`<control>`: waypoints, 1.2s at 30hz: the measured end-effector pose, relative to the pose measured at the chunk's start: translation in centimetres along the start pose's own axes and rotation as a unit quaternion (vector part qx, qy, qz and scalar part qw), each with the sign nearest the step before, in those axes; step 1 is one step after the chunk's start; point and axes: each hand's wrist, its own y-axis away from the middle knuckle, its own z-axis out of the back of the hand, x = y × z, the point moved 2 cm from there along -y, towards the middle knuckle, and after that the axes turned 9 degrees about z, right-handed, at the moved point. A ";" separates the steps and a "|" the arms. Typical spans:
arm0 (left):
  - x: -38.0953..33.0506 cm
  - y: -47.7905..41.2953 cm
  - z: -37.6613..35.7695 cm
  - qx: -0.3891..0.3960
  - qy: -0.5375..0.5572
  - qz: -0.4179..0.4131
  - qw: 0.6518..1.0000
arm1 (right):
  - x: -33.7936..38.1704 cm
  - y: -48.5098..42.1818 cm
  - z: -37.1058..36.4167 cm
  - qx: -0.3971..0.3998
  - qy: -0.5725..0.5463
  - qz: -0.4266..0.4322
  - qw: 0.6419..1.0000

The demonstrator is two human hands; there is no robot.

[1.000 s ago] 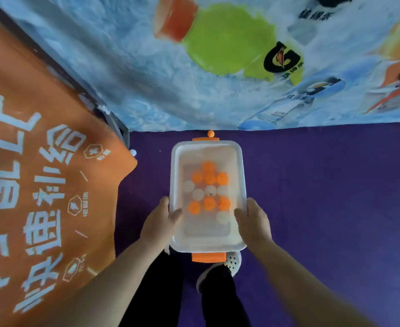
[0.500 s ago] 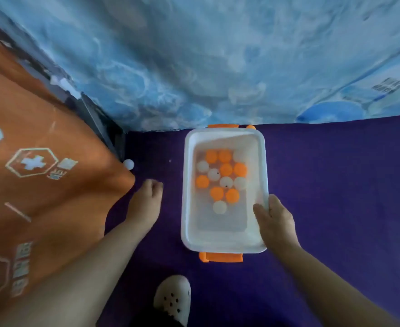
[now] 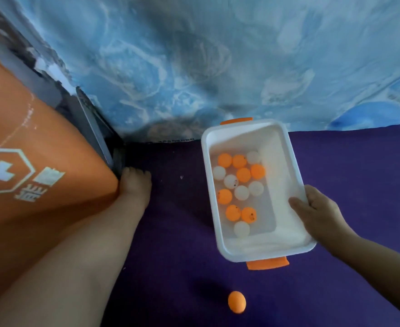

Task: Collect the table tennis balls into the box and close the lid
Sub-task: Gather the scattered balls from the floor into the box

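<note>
Right hand [image 3: 317,208] grips the right rim of the white rectangular plastic box [image 3: 286,156] of orange and white table tennis balls [image 3: 243,175]. A loose orange ball [image 3: 236,302] lies on the purple floor [image 3: 170,232] near the box. Left hand [image 3: 135,185], well left of both, has its fingers curled; whether it holds anything cannot be told.

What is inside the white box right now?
Seven orange balls and six white balls lie loose on the box floor; no lid on it. The right hand covers part of the right wall.
</note>
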 end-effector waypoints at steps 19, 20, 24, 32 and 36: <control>-5.3 15.1 17.9 -0.313 0.663 -0.212 0.646 | -2.3 5.1 7.5 -0.036 0.012 0.006 0.999; -5.4 15.3 17.4 -0.329 0.660 -0.205 0.643 | -2.8 5.5 8.1 -0.040 0.012 0.004 0.999; -6.7 16.4 13.6 -0.275 0.675 -0.182 0.660 | -5.7 7.3 9.7 -0.064 0.013 -0.017 0.998; -12.6 21.2 5.9 0.122 0.467 -0.357 0.799 | -11.1 10.2 10.3 -0.093 -0.033 -0.067 0.993; -14.4 22.7 4.0 0.159 0.406 -0.383 0.815 | -12.4 10.8 10.9 -0.102 -0.039 -0.073 0.991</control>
